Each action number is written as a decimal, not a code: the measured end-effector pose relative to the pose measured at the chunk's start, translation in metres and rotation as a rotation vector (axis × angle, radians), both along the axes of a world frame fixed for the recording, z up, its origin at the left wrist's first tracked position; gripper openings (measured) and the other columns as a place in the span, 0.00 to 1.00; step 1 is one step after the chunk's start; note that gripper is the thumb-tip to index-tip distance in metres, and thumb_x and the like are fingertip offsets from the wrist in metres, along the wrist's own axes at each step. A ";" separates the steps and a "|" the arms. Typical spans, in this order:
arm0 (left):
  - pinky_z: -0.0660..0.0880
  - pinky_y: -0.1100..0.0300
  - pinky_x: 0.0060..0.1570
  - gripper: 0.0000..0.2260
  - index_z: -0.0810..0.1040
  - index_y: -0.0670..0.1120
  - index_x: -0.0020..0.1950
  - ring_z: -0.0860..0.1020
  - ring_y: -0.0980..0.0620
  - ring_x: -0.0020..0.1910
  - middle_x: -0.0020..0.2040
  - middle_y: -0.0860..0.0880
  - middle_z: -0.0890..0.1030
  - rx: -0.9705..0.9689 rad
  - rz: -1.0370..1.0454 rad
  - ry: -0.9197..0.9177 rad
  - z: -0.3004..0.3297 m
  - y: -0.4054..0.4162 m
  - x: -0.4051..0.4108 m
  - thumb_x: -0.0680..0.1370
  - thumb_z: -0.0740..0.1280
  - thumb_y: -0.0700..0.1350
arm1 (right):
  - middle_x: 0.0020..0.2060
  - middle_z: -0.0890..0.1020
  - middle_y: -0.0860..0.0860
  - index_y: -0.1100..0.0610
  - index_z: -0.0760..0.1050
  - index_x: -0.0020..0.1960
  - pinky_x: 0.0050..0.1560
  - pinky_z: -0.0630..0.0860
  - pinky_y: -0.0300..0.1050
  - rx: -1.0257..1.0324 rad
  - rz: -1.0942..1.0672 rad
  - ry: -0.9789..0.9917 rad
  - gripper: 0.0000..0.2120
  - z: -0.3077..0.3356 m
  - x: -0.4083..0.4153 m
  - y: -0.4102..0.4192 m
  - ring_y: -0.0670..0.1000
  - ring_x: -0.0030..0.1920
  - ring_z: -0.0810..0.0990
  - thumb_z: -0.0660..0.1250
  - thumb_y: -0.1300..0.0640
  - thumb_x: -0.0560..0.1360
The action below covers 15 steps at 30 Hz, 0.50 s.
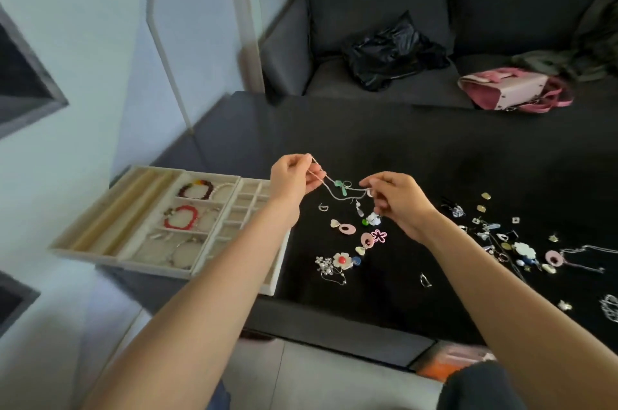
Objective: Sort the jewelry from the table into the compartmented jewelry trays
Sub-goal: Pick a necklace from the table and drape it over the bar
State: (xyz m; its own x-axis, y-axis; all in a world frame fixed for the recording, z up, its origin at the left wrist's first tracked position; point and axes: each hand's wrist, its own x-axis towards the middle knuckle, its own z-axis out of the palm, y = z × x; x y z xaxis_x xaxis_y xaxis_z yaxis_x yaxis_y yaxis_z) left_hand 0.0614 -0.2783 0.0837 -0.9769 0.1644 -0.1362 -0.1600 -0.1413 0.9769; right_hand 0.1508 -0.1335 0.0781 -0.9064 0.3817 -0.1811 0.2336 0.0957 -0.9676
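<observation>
A thin silver chain necklace [334,193] with a small green pendant [341,186] hangs stretched above the black table [418,148]. My left hand [294,177] pinches its left end and my right hand [398,200] pinches its right end. Below lie loose pieces: pink oval earrings [346,228], a pink flower outline charm [379,236] and a white flower with a red centre [342,259]. The cream compartmented trays [110,209] stand at the table's left edge. In them lie a red bead bracelet [181,217] and a dark bead bracelet [197,189].
A second heap of jewelry [508,239] spreads over the table's right side, with a pink pendant on a chain [555,257]. Behind the table is a dark sofa holding a black plastic bag [391,51] and a pink handbag [515,88]. The table's front edge is near my body.
</observation>
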 end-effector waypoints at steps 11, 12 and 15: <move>0.62 0.68 0.24 0.08 0.76 0.44 0.39 0.68 0.58 0.25 0.35 0.48 0.75 0.106 0.206 0.011 0.052 -0.147 0.023 0.76 0.63 0.35 | 0.27 0.67 0.52 0.62 0.78 0.40 0.28 0.65 0.36 0.191 0.165 0.013 0.12 0.039 0.004 -0.105 0.46 0.27 0.65 0.65 0.56 0.78; 0.62 0.66 0.25 0.08 0.76 0.45 0.39 0.68 0.59 0.23 0.34 0.48 0.75 0.108 0.232 0.010 0.054 -0.164 0.025 0.76 0.63 0.35 | 0.28 0.67 0.52 0.63 0.79 0.40 0.28 0.66 0.36 0.164 0.171 0.019 0.12 0.040 0.003 -0.116 0.46 0.28 0.65 0.65 0.56 0.78; 0.66 0.64 0.27 0.08 0.76 0.44 0.40 0.70 0.60 0.21 0.27 0.50 0.75 0.135 0.311 0.038 0.055 -0.212 0.032 0.75 0.64 0.33 | 0.29 0.70 0.52 0.66 0.80 0.45 0.31 0.69 0.37 0.080 0.197 0.031 0.10 0.039 -0.004 -0.149 0.46 0.28 0.67 0.65 0.59 0.78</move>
State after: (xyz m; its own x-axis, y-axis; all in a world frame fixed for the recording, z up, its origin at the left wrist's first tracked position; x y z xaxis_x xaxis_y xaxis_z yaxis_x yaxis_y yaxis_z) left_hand 0.0933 -0.4900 0.1385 -0.9871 -0.1278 -0.0961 -0.0529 -0.3061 0.9505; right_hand 0.1467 -0.2826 0.1172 -0.9695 0.2089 -0.1284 0.1734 0.2138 -0.9614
